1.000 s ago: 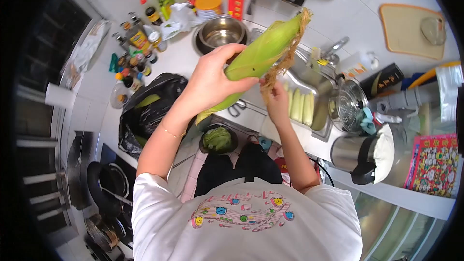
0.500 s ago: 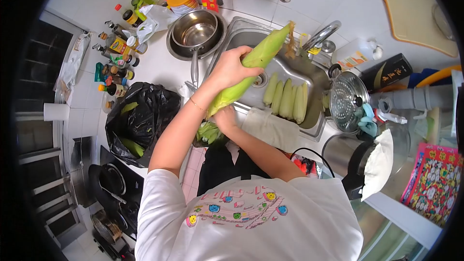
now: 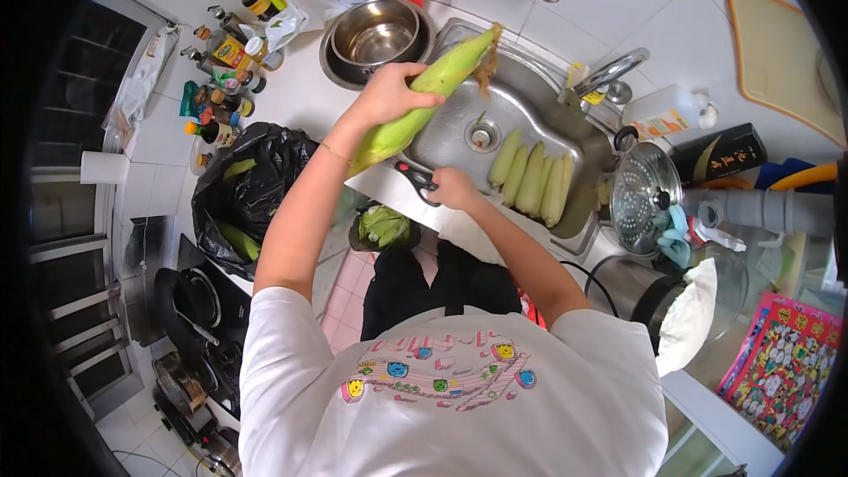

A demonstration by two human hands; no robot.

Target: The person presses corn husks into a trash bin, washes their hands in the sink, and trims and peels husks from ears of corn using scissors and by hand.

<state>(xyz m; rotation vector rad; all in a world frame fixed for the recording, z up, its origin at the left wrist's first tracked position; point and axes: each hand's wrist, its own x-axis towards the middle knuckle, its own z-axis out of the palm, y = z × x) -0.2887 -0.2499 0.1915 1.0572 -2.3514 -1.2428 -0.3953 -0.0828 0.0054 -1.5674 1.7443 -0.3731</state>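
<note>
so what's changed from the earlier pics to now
The right hand let go of the silk at the tip of the unpeeled corn, came down to the sink's near edge and took hold of the scissors. The left hand still holds that corn; the paler cobs stayed in the sink.

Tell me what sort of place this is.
Probably a home kitchen, judging by the metal sink with its faucet, the dark pan on the stovetop and the bottles on the counter.
</note>
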